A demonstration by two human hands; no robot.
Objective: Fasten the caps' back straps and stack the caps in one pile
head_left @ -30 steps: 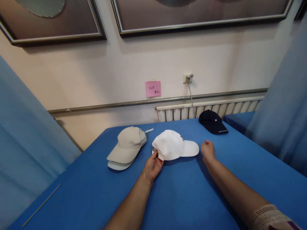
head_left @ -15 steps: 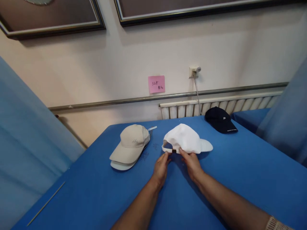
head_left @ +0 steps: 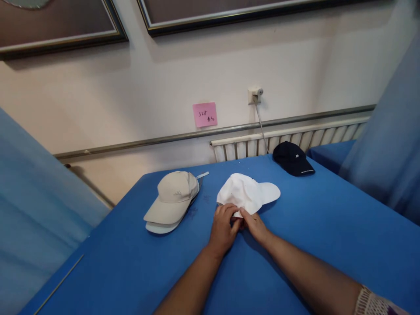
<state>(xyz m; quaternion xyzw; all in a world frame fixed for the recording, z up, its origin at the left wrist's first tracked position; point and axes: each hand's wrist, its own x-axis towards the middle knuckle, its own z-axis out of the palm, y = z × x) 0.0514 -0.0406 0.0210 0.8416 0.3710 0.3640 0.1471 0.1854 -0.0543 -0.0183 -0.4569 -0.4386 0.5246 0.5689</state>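
Two bare hands, left hand (head_left: 223,227) and right hand (head_left: 257,227), pinch the rear edge of a white cap (head_left: 241,192) above a blue-covered table (head_left: 138,280), right of stacked beige caps (head_left: 175,192); uneven pulling could crease it or let it slip.

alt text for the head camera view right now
Two bare hands, left and right, hold the back edge of a white cap on a blue-covered table. Stacked pale caps lie to the left, a dark cap at the far right, near a radiator.
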